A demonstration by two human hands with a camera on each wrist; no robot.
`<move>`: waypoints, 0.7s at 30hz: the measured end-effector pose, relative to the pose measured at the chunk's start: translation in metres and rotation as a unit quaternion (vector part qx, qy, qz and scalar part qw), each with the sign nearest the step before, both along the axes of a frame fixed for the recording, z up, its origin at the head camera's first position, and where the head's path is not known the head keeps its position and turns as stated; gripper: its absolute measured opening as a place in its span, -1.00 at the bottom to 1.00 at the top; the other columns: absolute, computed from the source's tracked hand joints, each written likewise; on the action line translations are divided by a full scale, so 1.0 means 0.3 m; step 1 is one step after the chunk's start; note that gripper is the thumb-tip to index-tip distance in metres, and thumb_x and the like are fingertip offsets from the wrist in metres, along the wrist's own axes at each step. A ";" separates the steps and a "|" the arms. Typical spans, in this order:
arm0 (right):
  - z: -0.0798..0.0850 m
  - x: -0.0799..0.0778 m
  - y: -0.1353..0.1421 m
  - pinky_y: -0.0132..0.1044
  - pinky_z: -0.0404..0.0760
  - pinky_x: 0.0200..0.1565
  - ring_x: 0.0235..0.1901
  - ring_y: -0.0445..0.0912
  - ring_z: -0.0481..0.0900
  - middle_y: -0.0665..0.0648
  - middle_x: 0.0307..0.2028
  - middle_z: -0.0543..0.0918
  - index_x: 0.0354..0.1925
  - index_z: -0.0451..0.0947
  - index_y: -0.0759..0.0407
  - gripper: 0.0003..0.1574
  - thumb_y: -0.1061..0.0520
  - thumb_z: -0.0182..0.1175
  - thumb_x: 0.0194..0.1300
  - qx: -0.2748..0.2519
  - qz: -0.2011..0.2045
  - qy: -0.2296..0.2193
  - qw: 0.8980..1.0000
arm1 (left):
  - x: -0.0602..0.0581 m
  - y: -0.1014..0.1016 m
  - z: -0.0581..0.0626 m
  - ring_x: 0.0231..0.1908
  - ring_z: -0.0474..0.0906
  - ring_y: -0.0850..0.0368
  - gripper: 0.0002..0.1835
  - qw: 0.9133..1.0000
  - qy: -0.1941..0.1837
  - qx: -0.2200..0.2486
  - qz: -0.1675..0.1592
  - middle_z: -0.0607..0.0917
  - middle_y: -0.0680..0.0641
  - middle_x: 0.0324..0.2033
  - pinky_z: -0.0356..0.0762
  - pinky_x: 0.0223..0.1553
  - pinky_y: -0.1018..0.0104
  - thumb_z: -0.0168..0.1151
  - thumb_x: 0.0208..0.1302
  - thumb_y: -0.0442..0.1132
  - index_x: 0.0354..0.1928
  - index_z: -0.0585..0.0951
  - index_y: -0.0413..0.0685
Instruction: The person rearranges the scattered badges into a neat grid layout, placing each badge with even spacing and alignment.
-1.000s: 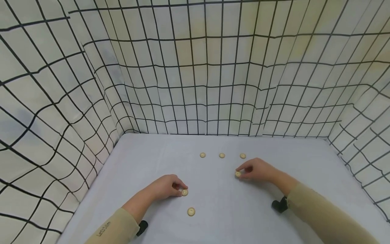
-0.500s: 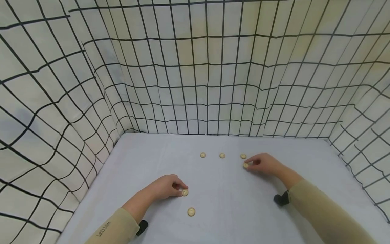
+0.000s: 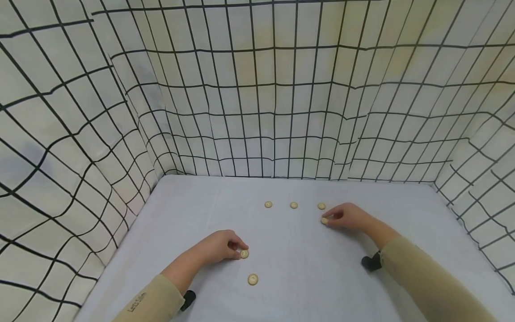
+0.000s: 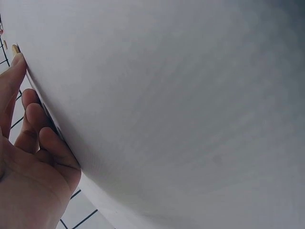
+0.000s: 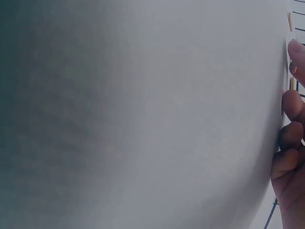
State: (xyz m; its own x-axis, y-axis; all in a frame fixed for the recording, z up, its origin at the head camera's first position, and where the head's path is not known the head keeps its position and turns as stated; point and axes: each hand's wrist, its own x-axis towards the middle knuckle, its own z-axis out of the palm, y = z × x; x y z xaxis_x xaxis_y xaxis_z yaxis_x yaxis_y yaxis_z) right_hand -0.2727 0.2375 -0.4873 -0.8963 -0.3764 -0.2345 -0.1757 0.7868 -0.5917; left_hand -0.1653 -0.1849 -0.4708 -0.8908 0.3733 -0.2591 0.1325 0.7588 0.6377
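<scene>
In the head view my left hand [image 3: 219,247] rests on the white table, its thumb and forefinger pinching a cream round button [image 3: 244,254]. The left wrist view shows that hand [image 4: 35,167] edge-on, the button [image 4: 15,48] at its fingertips. My right hand [image 3: 348,217] pinches another button [image 3: 324,221] low over the cloth or on it; I cannot tell which. Just beyond it lies a button [image 3: 321,206], the rightmost of three in a row, with a middle button [image 3: 294,205] and a left button [image 3: 268,204]. A single button [image 3: 252,279] lies nearer me, below the left hand.
White cloth covers the table [image 3: 289,250]. Behind it and along both sides rise pale walls [image 3: 261,103] with a black grid. Black devices are strapped at the left wrist [image 3: 187,300] and the right wrist [image 3: 371,262].
My right hand has carried its button right and away from me, close to the back row, then slightly back toward me. The left hand has stayed in place.
</scene>
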 end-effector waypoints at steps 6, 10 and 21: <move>-0.009 -0.005 0.001 -0.18 0.47 -0.21 -0.26 -0.08 0.46 0.00 -0.28 0.60 -0.04 0.74 -0.08 -0.64 -0.07 0.43 0.17 0.007 0.002 -0.006 1.000 | 0.000 0.000 -0.002 -0.30 0.41 0.15 -0.79 1.000 0.001 0.001 -0.003 0.53 0.10 -0.39 0.41 -0.24 0.20 0.46 0.14 -0.29 -0.20 0.77 0.19; 0.001 -0.001 -0.001 -0.18 0.47 -0.21 -0.26 -0.07 0.46 0.00 -0.28 0.60 -0.02 0.73 -0.07 -0.64 -0.02 0.43 0.18 0.006 0.003 -0.010 1.000 | -0.003 0.001 -0.002 -0.29 0.41 0.15 -0.79 1.000 -0.002 0.001 -0.003 0.53 0.10 -0.38 0.41 -0.23 0.20 0.45 0.15 -0.29 -0.20 0.77 0.20; 0.010 0.002 -0.002 -0.18 0.46 -0.22 -0.25 -0.07 0.45 0.02 -0.28 0.57 0.02 0.72 -0.08 -0.62 0.00 0.41 0.20 0.007 0.005 -0.011 1.000 | -0.009 0.000 -0.009 -0.28 0.41 0.14 -0.78 1.000 -0.008 0.002 0.003 0.53 0.10 -0.37 0.42 -0.21 0.20 0.45 0.14 -0.29 -0.20 0.77 0.20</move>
